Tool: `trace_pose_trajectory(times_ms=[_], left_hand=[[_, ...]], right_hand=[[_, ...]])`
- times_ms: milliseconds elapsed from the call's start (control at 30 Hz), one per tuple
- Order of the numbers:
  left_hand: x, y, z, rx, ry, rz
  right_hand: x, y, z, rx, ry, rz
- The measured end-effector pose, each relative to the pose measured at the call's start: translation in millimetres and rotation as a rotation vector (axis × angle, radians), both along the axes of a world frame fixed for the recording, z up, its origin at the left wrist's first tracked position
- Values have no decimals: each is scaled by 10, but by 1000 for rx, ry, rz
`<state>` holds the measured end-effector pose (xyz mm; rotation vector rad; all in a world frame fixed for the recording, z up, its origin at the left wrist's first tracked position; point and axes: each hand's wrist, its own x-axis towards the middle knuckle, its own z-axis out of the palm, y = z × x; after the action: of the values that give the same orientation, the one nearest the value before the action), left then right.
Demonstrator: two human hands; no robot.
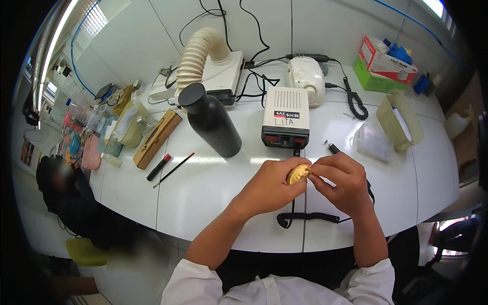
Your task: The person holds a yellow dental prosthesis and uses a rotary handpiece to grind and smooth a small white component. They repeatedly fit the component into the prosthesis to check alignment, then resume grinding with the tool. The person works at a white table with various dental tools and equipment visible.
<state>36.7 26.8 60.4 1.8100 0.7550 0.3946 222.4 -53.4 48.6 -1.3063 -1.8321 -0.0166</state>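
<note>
A yellow dental cast with a row of teeth is held above the table's front part. My left hand is closed around it, thumb along the near side and fingers over the far side. At the cast's right edge, my right hand has thumb and fingertips pinched together, touching the teeth. Whatever sits between those fingertips is too small or hidden to make out. Just beyond the right hand lies a black rotary handpiece with a small tip. Below the hands runs its coiled black cord.
A control box and black bottle stand beyond my hands. Behind are a ribbed hose and white machine. A clear case and basket stand right; a wooden box and brush lie left, near another person.
</note>
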Motion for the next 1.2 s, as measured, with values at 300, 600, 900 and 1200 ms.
trace_pose_trajectory(times_ms=[300, 600, 900, 1200], left_hand=[[42, -49, 32, -76, -37, 27], [33, -104, 104, -243, -195, 9], [13, -45, 78, -597, -314, -31], [54, -76, 23, -470, -269, 11]], right_hand=[[73, -16, 6, 6, 55, 12], [127, -40, 61, 53, 148, 76], [120, -64, 52, 35, 179, 35], [152, -73, 57, 68, -32, -29]])
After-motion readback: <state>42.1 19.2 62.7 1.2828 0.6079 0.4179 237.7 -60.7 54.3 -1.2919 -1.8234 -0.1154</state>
